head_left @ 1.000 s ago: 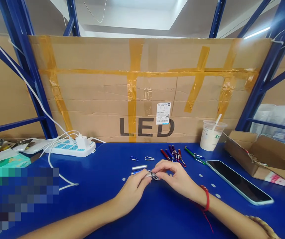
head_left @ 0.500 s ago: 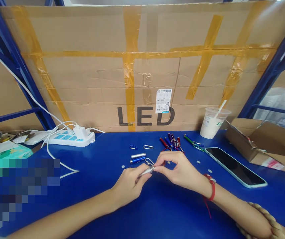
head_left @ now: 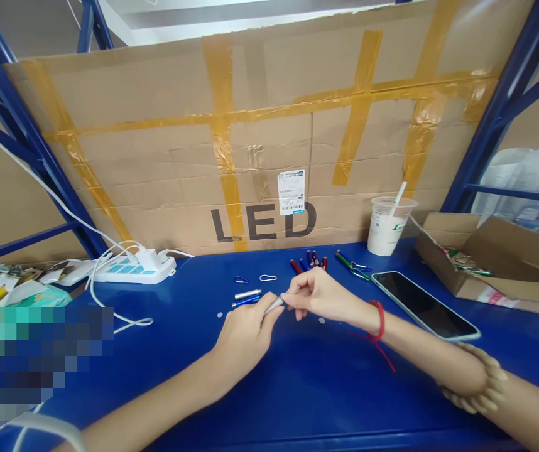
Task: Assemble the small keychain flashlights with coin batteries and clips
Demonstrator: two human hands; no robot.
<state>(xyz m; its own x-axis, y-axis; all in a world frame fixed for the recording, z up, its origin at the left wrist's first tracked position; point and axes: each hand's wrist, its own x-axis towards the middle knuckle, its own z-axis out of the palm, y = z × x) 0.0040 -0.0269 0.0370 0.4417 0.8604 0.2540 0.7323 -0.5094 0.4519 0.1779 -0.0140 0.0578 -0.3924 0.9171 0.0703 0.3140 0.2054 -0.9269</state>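
My left hand (head_left: 245, 329) is closed round a small silver keychain flashlight (head_left: 275, 305), with its end poking out past the thumb. At that end, the fingertips of my right hand (head_left: 319, 300) are pinched together; the exact part between them is hidden. Just behind my left hand lie a second silver tube (head_left: 247, 294) and a blue tube (head_left: 245, 301), side by side. Farther back are a blue carabiner clip (head_left: 241, 280) and a silver carabiner clip (head_left: 268, 277). Several red and purple keychain flashlights (head_left: 315, 258) lie beyond my right hand, partly covered by it.
Green keychain flashlight (head_left: 347, 260) and phone (head_left: 424, 304) lie right. Behind them stand a drink cup (head_left: 386, 229) and an open cardboard box (head_left: 495, 257). Small pale discs (head_left: 321, 321) dot the blue table. At left sits a power strip (head_left: 132, 270) with white cables; a large cardboard sheet (head_left: 166, 169) closes the back.
The view has tilted and shifted, moving the scene left. My right hand has turned at the flashlight's end, its fingers more curled. The clip seen there before is now out of sight.
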